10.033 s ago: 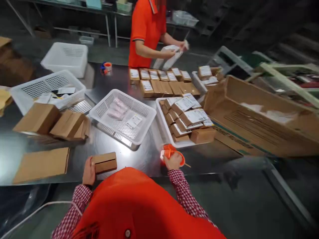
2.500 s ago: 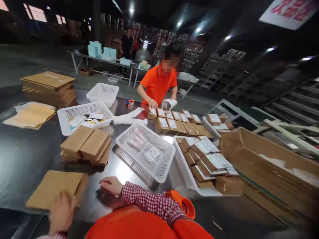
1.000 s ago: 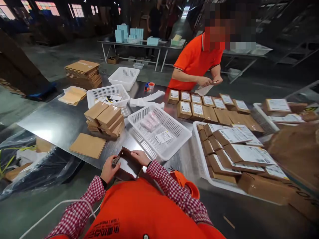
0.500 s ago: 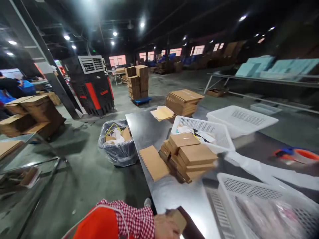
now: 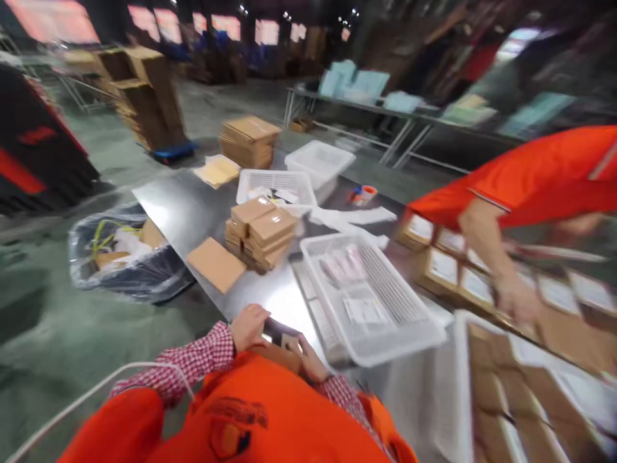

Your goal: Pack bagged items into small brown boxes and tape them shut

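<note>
Close against my apron, at the table's near edge, is a small brown cardboard box [image 5: 277,355], partly hidden by my hands and the apron. My left hand [image 5: 249,326] is closed on its left side, fingers curled at the edge. On the other side my right hand [image 5: 311,360] grips the cardboard near a raised flap. Beyond them a flat cardboard piece [image 5: 216,263] lies by the table's left edge, next to a stack of small folded boxes [image 5: 263,230]. Right of my hands, a white basket [image 5: 409,325] holds clear-wrapped pink items and a labelled packet.
A lined bin [image 5: 130,283] with scraps stands left of the metal table [image 5: 168,199]. At right, a co-worker's hand [image 5: 518,299] reaches over labelled boxes [image 5: 443,267]. A crate of boxes [image 5: 463,379] is at the near right. An orange tape roll [image 5: 369,191] lies farther back.
My view has swung right and down, bringing the co-worker and labelled boxes into sight. My right hand now shows beside the left, with the cardboard box between them.
</note>
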Demonstrator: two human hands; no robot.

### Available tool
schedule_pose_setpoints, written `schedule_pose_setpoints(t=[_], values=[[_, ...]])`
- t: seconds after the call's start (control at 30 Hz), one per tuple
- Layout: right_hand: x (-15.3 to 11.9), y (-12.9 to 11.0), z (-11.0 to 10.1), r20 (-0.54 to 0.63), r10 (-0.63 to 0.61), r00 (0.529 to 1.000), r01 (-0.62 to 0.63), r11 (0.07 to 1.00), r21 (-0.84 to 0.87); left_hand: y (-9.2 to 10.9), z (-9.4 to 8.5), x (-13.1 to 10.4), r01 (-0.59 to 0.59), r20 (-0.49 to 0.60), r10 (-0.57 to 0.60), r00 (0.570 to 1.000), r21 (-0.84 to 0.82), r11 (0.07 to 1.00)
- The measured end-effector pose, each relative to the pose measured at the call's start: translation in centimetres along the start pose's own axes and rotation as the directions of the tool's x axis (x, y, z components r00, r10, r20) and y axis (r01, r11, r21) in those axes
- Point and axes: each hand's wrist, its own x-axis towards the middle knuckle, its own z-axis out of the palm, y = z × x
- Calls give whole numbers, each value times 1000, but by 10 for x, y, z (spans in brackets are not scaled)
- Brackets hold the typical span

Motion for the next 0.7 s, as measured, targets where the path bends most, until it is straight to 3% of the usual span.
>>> schedule_pose_setpoints(t=[0.1, 0.2, 0.3, 0.4, 0.5, 0.6, 0.67, 0.7], values=[[-18, 24, -12, -18, -25, 1000, 26, 998, 64, -20, 13, -5, -46, 9, 46, 999, 8, 999], [-17, 35, -8, 18, -200, 980, 200, 972, -122, -43, 31, -19, -199, 11, 199, 980, 133, 971], [-15, 43, 4, 31, -299, 954, 296, 917, -268, -64, 41, -27, -404, 116, 387, 915, 315, 859], [-9, 51, 10, -6, -328, 945, 306, 888, -344, -81, 44, -22, -481, 194, 442, 876, 426, 767], [2, 46, 3, -33, -294, 955, 263, 892, -367, -91, 41, -6, -480, 190, 440, 878, 354, 803], [10, 18, -16, -95, -259, 961, 202, 896, -396, -90, 28, 18, -347, 137, 338, 931, 51, 936], [12, -7, -29, -96, -310, 946, 228, 845, -483, -85, 16, 38, -66, 130, 96, 987, -221, 973], [13, -18, -33, -40, -348, 937, 274, 799, -536, -82, 10, 49, 125, 174, -67, 983, -345, 930]])
